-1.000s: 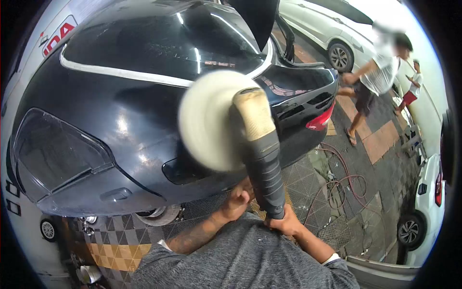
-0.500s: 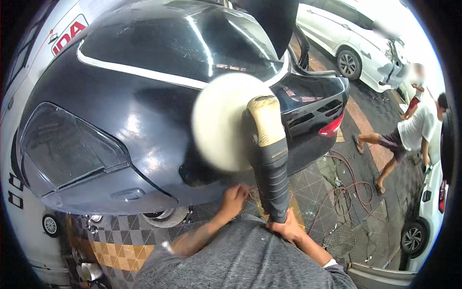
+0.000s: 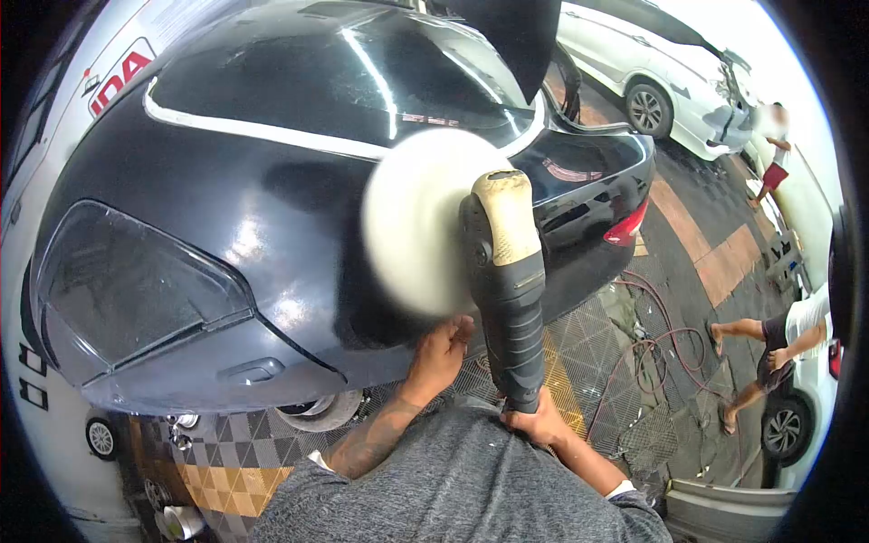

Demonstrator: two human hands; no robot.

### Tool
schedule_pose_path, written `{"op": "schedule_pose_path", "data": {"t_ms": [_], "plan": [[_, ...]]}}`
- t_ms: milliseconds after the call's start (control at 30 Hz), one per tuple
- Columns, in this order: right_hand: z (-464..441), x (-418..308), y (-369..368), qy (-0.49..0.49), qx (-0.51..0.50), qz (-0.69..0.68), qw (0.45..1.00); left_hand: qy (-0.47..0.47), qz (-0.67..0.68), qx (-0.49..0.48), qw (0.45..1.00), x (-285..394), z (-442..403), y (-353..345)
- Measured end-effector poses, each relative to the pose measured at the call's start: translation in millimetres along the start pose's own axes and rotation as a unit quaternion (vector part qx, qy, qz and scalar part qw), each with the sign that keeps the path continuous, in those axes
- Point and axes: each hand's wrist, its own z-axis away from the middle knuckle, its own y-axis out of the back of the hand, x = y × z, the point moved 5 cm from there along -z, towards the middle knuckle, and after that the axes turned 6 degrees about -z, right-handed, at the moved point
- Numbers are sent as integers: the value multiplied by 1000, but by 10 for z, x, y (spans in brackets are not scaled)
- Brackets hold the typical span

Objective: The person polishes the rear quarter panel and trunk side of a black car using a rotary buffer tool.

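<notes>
A dark car (image 3: 181, 181) with glossy paint fills the middle, masking tape edging its rear window. Over its rear quarter is a rotary polisher (image 3: 511, 299) with a black body and a worn cream head. Its round white pad (image 3: 416, 226) looks blurred. My right hand (image 3: 536, 419) is wrapped round the lower end of the polisher's handle, close to my grey shirt. Just below the pad, left of the handle, is my left hand (image 3: 439, 357), its fingers curled together; whether anything is in them is hidden.
A red hose (image 3: 661, 335) lies coiled on the tiled floor to the right. A person in a white top (image 3: 806, 317) walks at the far right; another person (image 3: 776, 163) stands farther back. White cars (image 3: 652, 54) are at the right. A white bucket (image 3: 184, 522) is at lower left.
My left hand has risen closer to the pad. My right hand keeps its hold on the polisher. The walking person has shifted down and right in view.
</notes>
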Motion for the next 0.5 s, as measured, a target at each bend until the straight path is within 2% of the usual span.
{"op": "schedule_pose_path", "data": {"t_ms": [67, 200, 267, 367, 500], "plan": [[22, 17, 13, -12, 9, -13, 1000, 44, 28, -9, 999, 69, -15, -5], [66, 84, 58, -28, 16, -30, 999, 25, 75, -3, 997, 49, -78, -132], [80, 52, 50, -20, 27, -38, 999, 59, 123, 5, 991, -45, -102, -201], [81, 54, 92, -9, 43, -36, 998, 61, 99, 37, 993, -4, -129, -176], [90, 32, 119, -18, 44, -39, 998, 88, 72, 1, 994, 62, -149, -182]]}}
